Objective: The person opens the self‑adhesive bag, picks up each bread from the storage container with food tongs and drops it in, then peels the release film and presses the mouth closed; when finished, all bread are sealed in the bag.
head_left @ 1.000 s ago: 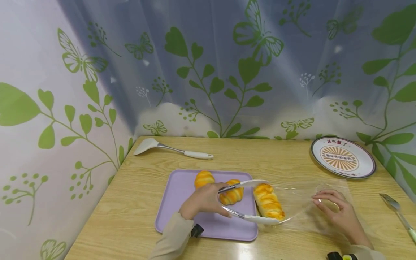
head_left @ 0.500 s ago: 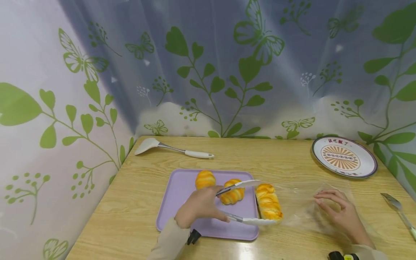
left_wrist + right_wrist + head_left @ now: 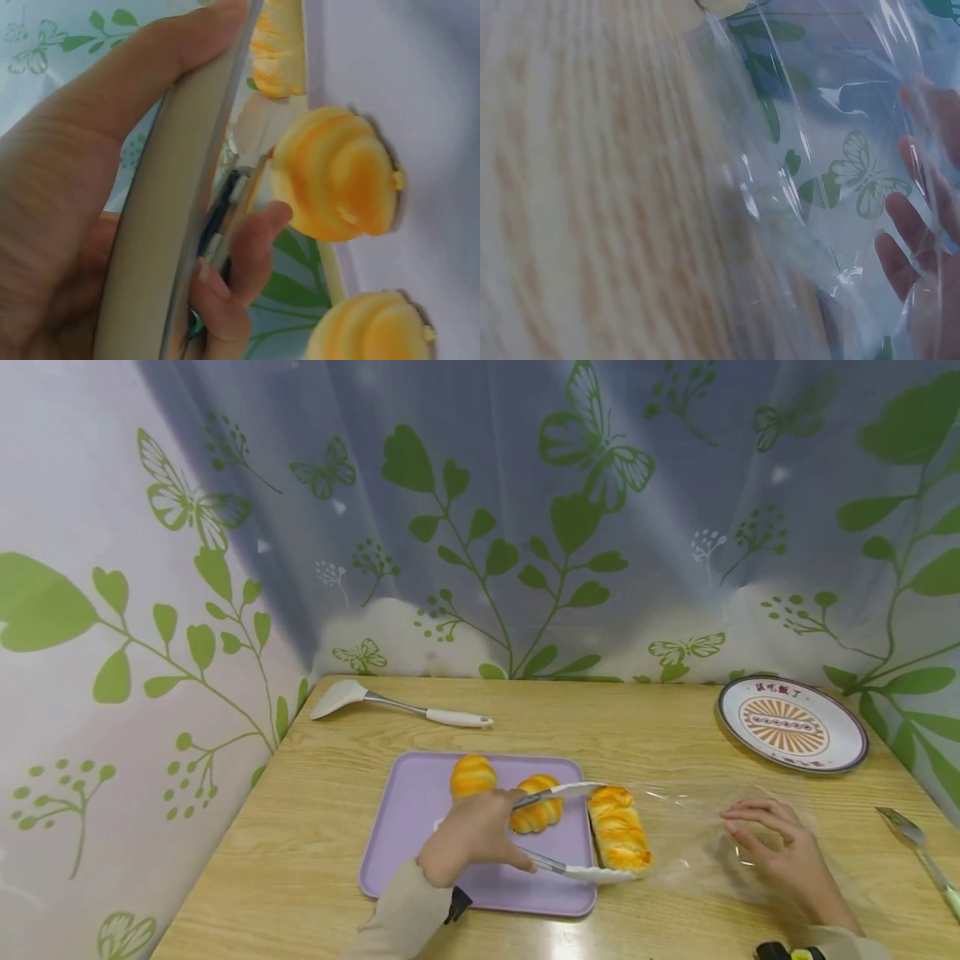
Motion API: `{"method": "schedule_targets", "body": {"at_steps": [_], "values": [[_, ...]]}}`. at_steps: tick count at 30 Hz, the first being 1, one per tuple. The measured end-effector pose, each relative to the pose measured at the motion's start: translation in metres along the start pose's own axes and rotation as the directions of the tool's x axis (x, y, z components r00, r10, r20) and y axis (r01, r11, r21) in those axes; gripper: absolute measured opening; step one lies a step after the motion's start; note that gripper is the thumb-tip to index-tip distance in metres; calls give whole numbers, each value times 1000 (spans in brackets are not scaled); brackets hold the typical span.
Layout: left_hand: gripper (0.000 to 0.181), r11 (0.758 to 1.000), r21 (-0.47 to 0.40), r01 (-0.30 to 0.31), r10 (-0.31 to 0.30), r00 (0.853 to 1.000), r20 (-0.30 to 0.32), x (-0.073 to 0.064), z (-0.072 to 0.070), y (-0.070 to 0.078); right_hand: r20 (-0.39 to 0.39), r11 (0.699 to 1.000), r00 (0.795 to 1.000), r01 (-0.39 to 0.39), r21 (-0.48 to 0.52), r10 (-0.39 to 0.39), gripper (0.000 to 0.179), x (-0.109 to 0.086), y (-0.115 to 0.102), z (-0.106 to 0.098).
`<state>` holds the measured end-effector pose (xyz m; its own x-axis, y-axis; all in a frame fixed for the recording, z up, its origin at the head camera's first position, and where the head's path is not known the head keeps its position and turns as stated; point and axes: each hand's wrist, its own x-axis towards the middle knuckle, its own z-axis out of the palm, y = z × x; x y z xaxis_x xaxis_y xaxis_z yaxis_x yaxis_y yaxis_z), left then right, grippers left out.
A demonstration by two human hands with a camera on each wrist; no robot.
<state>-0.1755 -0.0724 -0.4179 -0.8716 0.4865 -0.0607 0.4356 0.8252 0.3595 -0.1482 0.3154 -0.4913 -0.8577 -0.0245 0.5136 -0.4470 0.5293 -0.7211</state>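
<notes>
My left hand (image 3: 480, 833) grips a pair of tongs (image 3: 573, 870) with metal arms and white tips. The tips stand apart, one at each end of a long golden bread loaf (image 3: 619, 828) beside the tray's right edge. In the left wrist view, the thumb and fingers lie around the tongs' handle (image 3: 161, 225). My right hand (image 3: 783, 852) pinches a clear plastic bag (image 3: 678, 827), which stretches left to the loaf. Fingers (image 3: 904, 225) show through the shiny film in the right wrist view. Two round rolls (image 3: 537, 803) (image 3: 472, 775) sit on the purple tray (image 3: 405, 860).
A white spatula (image 3: 457, 718) lies at the back left of the wooden table (image 3: 285, 860). At the back right is a patterned plate (image 3: 791, 727), and a fork (image 3: 911, 835) lies by the right edge. Leaf-printed curtain (image 3: 480, 527) hangs behind the table.
The tongs have drawn slightly left, their tips less far along the loaf. The loaf has turned a little more upright in view. My right hand has stayed nearly still.
</notes>
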Motion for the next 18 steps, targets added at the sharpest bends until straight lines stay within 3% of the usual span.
{"method": "schedule_targets", "body": {"at_steps": [3, 12, 18], "values": [[88, 1000, -6, -14, 14, 1000, -21, -1, 3, -4, -5, 1000, 1000, 14, -4, -14, 23, 0, 2, 1], [85, 988, -154, -33, 30, 999, -22, 0, 14, -18, -25, 998, 998, 54, -20, -55, 29, -1, 6, 2], [91, 987, -158, -35, 32, 999, -16, 3, 15, -16, -13, 999, 999, 44, -1, -44, 26, 1, 3, 3]]}}
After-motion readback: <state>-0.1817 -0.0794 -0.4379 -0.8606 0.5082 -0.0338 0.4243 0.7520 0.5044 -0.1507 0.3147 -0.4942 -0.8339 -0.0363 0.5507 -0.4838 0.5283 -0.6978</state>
